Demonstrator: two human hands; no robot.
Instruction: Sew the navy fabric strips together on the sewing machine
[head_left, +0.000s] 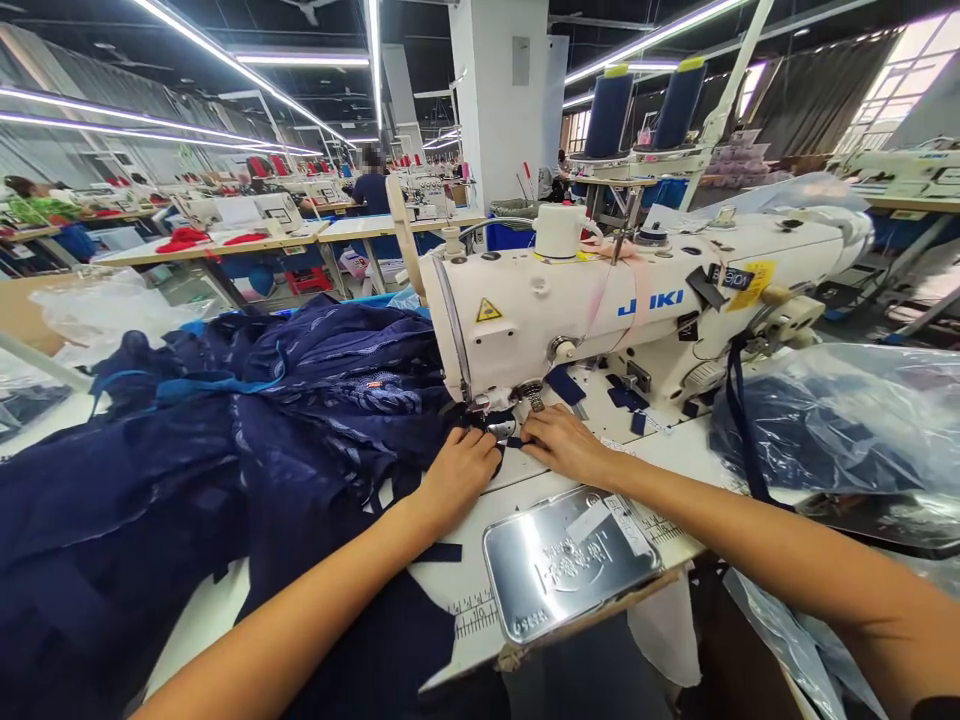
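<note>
1. Head view shows us the navy garment (292, 440) heaped over the left of the worktable (517, 480), its bulk stretching from the near left up to the needle end of the white sewing machine (517, 330).
2. That machine stands beyond both hands, its long arm running off to the right; a clear plastic bag (855, 420) with dark cloth in it lies at the far right.
3. Close to us, on the front edge, lies a shiny embossed metal piece (570, 570) (lid or whole tin, we cannot tell).
4. Our left hand (465, 475) rests with fingers curled down on dark cloth beside the needle, nearer the garment; our right hand (566, 440) faces it, fingers bent and bunched. Whether either pinches or only presses, we cannot tell.
5. Dark scraps (566, 385) lie under the machine arm, beyond our right fingers.
6. Between the hands sits the metal presser foot (501, 428).
7. A short dark strip (514, 442) lies just left of the right fingertips, apparently touching them, its long axis seemingly crosswise, from hand to hand; the right is nearer.
</note>
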